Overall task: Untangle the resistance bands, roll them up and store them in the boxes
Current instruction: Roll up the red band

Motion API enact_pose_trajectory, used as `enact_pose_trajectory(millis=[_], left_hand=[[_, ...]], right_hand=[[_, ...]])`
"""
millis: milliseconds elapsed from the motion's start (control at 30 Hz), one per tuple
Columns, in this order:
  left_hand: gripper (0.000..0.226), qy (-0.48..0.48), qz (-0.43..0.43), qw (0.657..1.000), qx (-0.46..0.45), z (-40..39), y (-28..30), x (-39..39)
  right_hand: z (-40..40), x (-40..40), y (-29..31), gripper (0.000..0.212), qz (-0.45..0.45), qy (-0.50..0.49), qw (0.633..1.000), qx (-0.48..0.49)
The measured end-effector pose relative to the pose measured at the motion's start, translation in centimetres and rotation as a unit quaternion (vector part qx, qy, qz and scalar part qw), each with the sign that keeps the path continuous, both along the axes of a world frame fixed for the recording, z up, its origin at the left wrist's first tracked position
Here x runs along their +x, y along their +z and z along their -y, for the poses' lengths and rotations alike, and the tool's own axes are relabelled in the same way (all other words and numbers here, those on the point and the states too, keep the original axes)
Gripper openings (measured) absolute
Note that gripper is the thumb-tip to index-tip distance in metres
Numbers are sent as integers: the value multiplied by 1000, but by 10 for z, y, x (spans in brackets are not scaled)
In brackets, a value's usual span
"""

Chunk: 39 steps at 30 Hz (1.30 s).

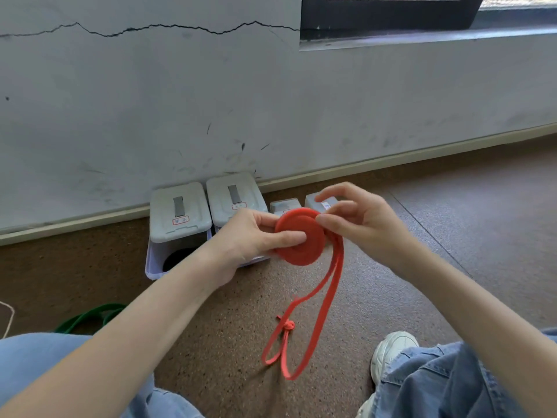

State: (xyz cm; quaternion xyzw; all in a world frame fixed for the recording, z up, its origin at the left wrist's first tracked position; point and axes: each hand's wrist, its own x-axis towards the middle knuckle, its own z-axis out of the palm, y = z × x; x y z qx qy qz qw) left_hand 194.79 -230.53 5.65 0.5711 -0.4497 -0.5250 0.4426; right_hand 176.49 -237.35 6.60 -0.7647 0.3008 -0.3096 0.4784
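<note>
I see a grey wall (150, 101) with a long crack, and under it a speckled brown floor (452, 236) that carries everything. Against the skirting stand four grey-lidded boxes: the far-left box (177, 218) sits open at the front with something dark and round inside, the second box (232, 197) is just beside it, and two smaller boxes (284, 205) show partly behind the hands. My denim-clad knees frame the bottom of the view, with a white shoe (391, 351) at lower right. A green band (87, 318) lies on the floor beside the left knee. In front of the boxes, held in the air, is the red band (298, 239), mostly wound into a flat disc; its loose tail hangs down to the floor, with a small knot (288, 325) partway along. The left hand (256, 236) pinches the disc, thumb pressed on its face. The right hand (361, 218) has its grip curled at the disc's upper edge, thumb touching the roll.
</note>
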Motion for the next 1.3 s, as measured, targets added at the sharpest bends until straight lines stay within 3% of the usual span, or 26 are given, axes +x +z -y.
enact_pose_trajectory(millis=[133,233,400,500,567,633,767,1067,1200,1300], left_hand=[[24,39,0,999,-21,3,5,9],[25,74,-52,995,-30,4,9,14],[6,140,-118,983,-13,6,0,0],[19,147,-135,980,-15,5,-8,-10],[34,123,-148,981,-12,4,-11,-11],[35,61,-134,989,3,2,-9,-5],[24,-94,11,995,42,-2,-3,6],[21,-99,1,995,26,-5,-6,5],[21,-67,37,997,-14,-4,-1,10],[26,-5,-14,999,-44,-1,8,22]], right_hand=[[6,-6,5,12,0,11,1000,21],[2,-4,3,12,18,24,998,54],[-11,11,-7,17,85,34,987,134],[-10,13,-14,23,81,9,989,120],[-7,9,-16,25,62,-9,993,97],[-2,5,-15,22,28,-12,998,46],[0,3,-15,36,-95,15,989,-108],[-6,3,-15,31,-54,7,990,-130],[1,-1,-13,26,14,-26,999,16],[9,-8,-4,27,48,-8,994,101]])
